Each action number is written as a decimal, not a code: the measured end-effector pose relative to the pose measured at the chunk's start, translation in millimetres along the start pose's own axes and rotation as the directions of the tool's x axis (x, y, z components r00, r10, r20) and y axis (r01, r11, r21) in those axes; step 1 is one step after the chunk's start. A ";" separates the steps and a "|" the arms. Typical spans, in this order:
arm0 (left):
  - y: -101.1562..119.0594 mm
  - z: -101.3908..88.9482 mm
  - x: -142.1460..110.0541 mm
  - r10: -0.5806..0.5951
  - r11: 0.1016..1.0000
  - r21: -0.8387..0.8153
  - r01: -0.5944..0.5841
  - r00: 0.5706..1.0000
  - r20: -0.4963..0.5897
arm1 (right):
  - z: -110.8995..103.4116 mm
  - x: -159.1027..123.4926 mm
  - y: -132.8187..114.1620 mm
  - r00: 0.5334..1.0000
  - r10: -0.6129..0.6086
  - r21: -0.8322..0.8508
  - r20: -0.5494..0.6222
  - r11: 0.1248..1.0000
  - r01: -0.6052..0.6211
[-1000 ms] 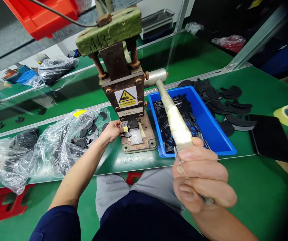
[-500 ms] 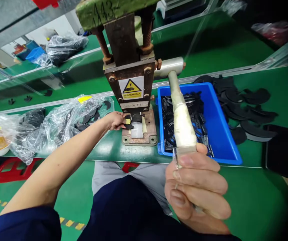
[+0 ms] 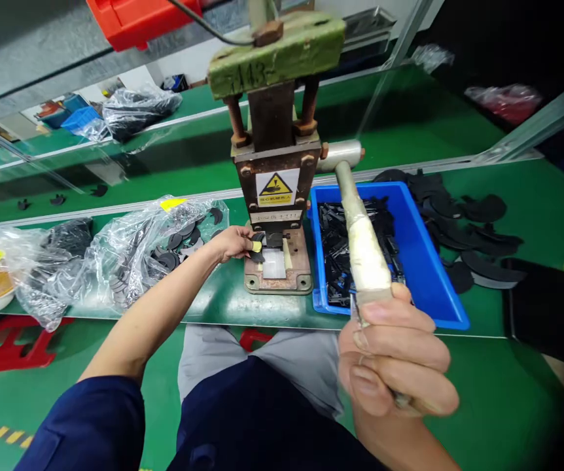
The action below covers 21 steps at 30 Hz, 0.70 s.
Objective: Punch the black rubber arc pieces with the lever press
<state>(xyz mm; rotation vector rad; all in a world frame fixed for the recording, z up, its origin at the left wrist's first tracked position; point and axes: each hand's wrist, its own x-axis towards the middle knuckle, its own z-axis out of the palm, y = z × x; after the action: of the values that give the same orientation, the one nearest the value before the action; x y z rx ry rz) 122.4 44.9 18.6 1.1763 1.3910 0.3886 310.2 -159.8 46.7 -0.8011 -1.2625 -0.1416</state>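
Note:
My left hand (image 3: 233,243) pinches a black curved piece (image 3: 258,254) at the left side of the press base (image 3: 277,284). A small yellow patch shows at the fingertips; I cannot tell whether it belongs to the piece or the finger. Above the piece, the dark press tool (image 3: 275,239) sits close to it, and contact cannot be made out. My right hand (image 3: 400,353) is wrapped around the lower end of the lever (image 3: 368,252), which is bound in pale wrapping. That lever runs up to the metal shaft on the right side of the hand press (image 3: 282,154).
Right of the press, a blue bin (image 3: 422,261) holds many small black parts. Black curved pieces (image 3: 478,229) lie beyond it. Left of the press, a clear plastic bag (image 3: 129,242) contains similar pieces. Above hangs a red-orange bin (image 3: 139,19).
The view has tilted up, so more of the press top shows. Both hands keep their holds, with little visible movement relative to the press.

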 end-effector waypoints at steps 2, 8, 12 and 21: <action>-6.7 -6.2 4.3 0.029 0.998 -0.053 -0.028 1.000 0.011 | 1.4 1.1 1.6 1.000 -0.006 -0.008 -0.027 1.000 0.006; -28.5 -68.3 26.9 0.223 0.964 0.230 -0.135 0.879 -0.421 | 19.7 5.5 9.9 0.969 -0.119 -0.018 -0.217 0.993 0.118; -27.8 -102.6 50.2 0.341 0.787 0.615 0.050 0.795 -0.501 | 22.6 7.5 12.4 0.961 -0.153 -0.021 -0.228 0.988 0.152; 3.3 -99.2 85.5 0.253 0.748 0.650 0.136 0.847 -0.468 | 22.6 8.9 9.8 0.965 -0.138 -0.079 -0.223 0.989 0.124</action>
<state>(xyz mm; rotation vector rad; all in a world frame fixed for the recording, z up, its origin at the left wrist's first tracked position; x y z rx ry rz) 55.2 155.4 -2.4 1.7974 2.0927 0.2712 300.3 -136.1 51.9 -0.7340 -1.0971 -0.3729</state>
